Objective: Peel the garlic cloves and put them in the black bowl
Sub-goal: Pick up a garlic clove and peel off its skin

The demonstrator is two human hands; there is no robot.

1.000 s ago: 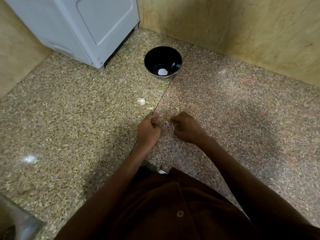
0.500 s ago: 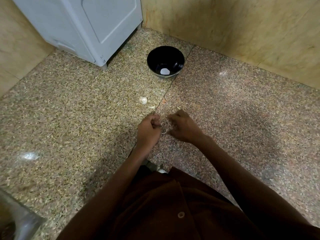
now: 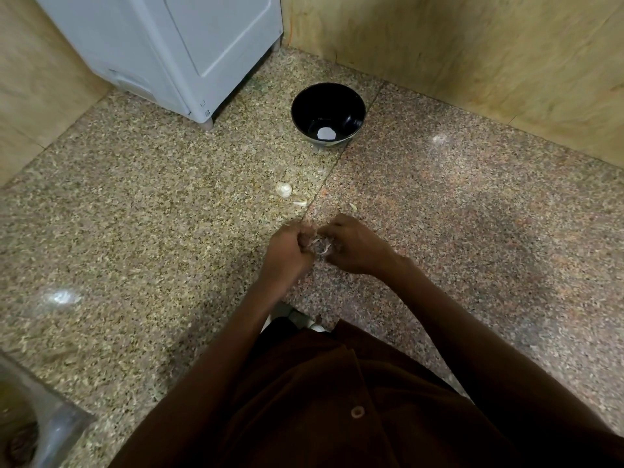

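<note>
Two bare hands meeting at frame centre, above the speckled granite floor (image 3: 135, 251). Left hand (image 3: 287, 255) knuckles up, fingers curled inward, pinching one small whitish garlic clove with papery skin (image 3: 320, 246); forearm running down to lower centre. Right hand (image 3: 354, 246) coming in from the right, fingers curled onto the same clove, thumb side toward the left hand; forearm in brown sleeve going off to lower right. Clove mostly hidden between the fingertips, only pale skin shreds visible; peeled or not, cannot tell.

One round glossy black bowl (image 3: 304, 109) upright on the floor, upper centre, well apart from the hands, just right of the white appliance cabinet (image 3: 169, 52) at upper left. One white patch at the bowl bottom, clove or glare unclear.

One loose pale garlic piece (image 3: 283, 189) on the floor between bowl and hands, left of the tile seam. Two thin pale peel scraps: one (image 3: 300, 203) just below-right of that piece, one (image 3: 353, 207) right of the seam, near the right hand.

Tan stone wall (image 3: 472, 62) across upper right. Brown buttoned shirt (image 3: 337, 400) filling lower centre.
</note>
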